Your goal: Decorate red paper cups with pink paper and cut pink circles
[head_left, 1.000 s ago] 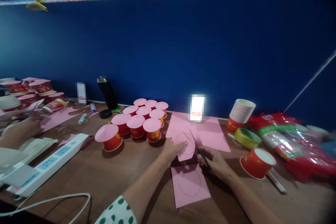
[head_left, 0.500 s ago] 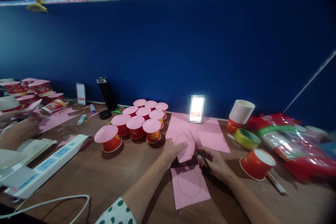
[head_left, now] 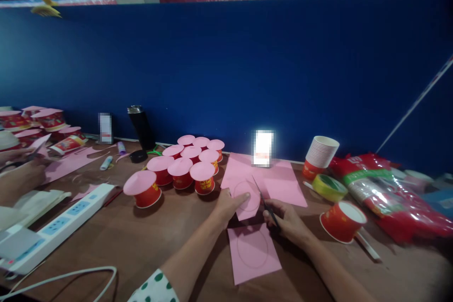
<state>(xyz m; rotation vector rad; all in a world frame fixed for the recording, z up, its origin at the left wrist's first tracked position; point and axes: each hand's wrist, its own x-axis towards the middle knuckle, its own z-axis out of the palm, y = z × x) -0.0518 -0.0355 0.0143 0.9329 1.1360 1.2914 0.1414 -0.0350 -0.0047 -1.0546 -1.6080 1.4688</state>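
Note:
My left hand (head_left: 230, 205) pinches a piece of pink paper (head_left: 247, 210) marked with a drawn circle, its thumb lying on top. In my right hand (head_left: 283, 217) are scissors (head_left: 271, 211) with dark handles, their blades at the right edge of that piece. Below it on the table lies a pink paper square (head_left: 253, 255) with another pencilled circle. Behind my hands is a larger pink sheet (head_left: 285, 181). To the left stand several red paper cups (head_left: 182, 179) topped with pink paper discs.
A phone (head_left: 263, 148) leans at the back. On the right are stacked cups (head_left: 321, 153), yellow tape (head_left: 330, 187), a red cup (head_left: 342, 222) and a plastic pack (head_left: 385, 193). A power strip (head_left: 67, 224) and black flask (head_left: 140, 127) lie left; a co-worker's hands (head_left: 23, 174) hold scissors and pink paper.
The whole view has shifted slightly, so things sit a little further left. My hands keep nearly the same hold, the scissors still at the paper's right edge.

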